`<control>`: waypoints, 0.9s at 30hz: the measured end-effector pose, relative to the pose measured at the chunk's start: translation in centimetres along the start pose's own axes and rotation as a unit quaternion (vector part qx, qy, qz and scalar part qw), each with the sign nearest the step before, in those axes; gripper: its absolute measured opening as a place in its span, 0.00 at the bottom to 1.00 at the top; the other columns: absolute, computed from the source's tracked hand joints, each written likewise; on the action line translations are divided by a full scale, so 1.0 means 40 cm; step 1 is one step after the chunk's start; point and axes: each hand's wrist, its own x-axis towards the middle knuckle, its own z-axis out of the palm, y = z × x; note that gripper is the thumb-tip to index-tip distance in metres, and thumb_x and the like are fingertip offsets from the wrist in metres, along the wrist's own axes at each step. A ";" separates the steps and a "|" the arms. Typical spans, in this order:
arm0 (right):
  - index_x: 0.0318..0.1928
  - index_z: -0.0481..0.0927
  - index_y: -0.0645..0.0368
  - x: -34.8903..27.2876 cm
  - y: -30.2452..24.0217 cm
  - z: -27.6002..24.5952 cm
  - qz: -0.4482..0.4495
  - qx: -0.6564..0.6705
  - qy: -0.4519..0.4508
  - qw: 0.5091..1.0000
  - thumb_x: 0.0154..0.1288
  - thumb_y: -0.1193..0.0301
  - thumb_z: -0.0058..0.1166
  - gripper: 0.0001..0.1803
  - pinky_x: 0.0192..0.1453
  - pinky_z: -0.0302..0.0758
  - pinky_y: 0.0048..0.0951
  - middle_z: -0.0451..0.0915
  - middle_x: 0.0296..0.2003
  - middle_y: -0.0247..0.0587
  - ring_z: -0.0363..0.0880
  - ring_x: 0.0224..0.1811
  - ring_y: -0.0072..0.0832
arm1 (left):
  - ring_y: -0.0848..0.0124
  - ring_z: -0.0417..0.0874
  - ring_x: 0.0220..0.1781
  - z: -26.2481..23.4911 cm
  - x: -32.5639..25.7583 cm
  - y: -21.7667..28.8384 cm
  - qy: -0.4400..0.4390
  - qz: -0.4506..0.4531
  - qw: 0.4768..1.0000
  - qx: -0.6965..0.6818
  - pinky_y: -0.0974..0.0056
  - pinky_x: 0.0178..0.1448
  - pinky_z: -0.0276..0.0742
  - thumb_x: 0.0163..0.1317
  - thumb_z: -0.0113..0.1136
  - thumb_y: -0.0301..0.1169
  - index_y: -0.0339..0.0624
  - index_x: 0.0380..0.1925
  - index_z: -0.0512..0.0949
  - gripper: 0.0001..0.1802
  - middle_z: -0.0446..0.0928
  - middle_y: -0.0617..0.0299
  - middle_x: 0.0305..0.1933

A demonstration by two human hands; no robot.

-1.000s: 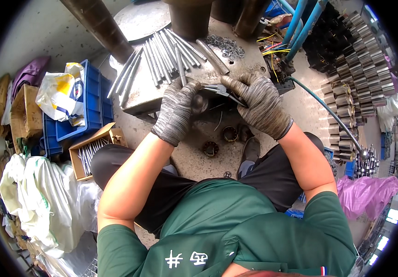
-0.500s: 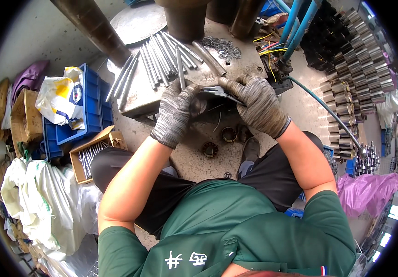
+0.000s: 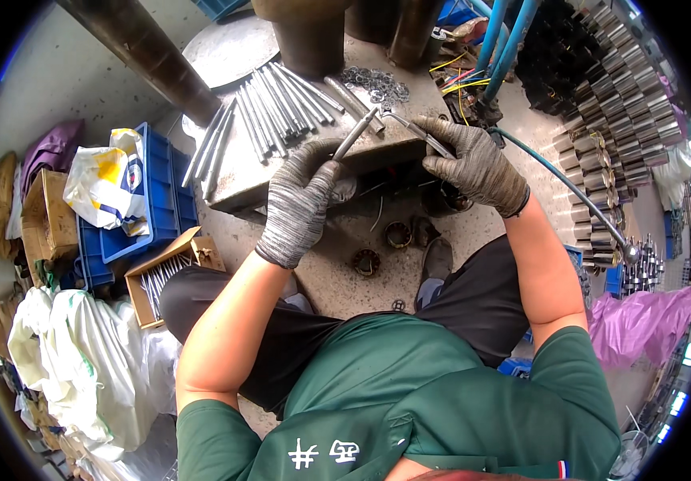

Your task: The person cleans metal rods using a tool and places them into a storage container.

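My left hand point(image 3: 301, 196), in a grey knit glove, is closed around a slim metal rod point(image 3: 355, 136) that slants up to the right. In my gloved right hand point(image 3: 480, 167) is a pair of pliers point(image 3: 409, 127), its thin tips pointing left, close to the rod's upper end. Whether the tips carry a ring or touch the rod is too small to tell. Both hands are over the near edge of the metal worktable point(image 3: 245, 178). Beyond them lie many loose metal rods point(image 3: 269, 112), a thicker rod point(image 3: 353, 103) and a heap of small metal rings point(image 3: 377, 82).
Thick dark columns point(image 3: 309, 44) rise from the table's back. Blue pipes point(image 3: 509, 52) and wires stand at right, near stacked metal cylinders point(image 3: 630, 104). A blue crate point(image 3: 153, 188) and a cardboard box of rods point(image 3: 143, 297) sit at left. Two round parts point(image 3: 366, 262) lie on the floor.
The rod in my left hand has tipped from near upright to slanting right. My right hand has moved right and turned the pliers so their tips meet the rod's upper end area.
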 end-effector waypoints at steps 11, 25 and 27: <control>0.67 0.78 0.58 -0.015 -0.006 -0.042 0.005 -0.060 -0.096 0.994 0.59 0.75 0.65 0.33 0.62 0.79 0.32 0.85 0.55 0.48 0.84 0.52 0.30 | 0.76 0.82 0.45 -0.036 -0.001 0.010 -0.050 0.072 0.981 0.171 0.69 0.52 0.80 0.71 0.59 0.20 0.37 0.58 0.82 0.16 0.83 0.63 0.46; 0.67 0.79 0.57 -0.014 0.011 0.020 -0.061 -0.018 -0.169 0.984 0.56 0.79 0.64 0.35 0.64 0.78 0.31 0.86 0.55 0.45 0.83 0.53 0.25 | 0.83 0.79 0.29 -0.018 -0.013 0.038 -0.153 -0.069 0.983 0.079 0.77 0.33 0.74 0.78 0.57 0.43 0.44 0.61 0.81 0.20 0.81 0.68 0.33; 0.67 0.79 0.57 -0.013 0.018 0.025 -0.069 -0.011 -0.169 0.983 0.55 0.79 0.64 0.35 0.62 0.79 0.30 0.87 0.53 0.45 0.83 0.51 0.25 | 0.83 0.78 0.28 -0.014 -0.013 0.033 -0.145 -0.083 0.983 0.073 0.76 0.32 0.73 0.78 0.57 0.44 0.44 0.61 0.81 0.21 0.81 0.67 0.33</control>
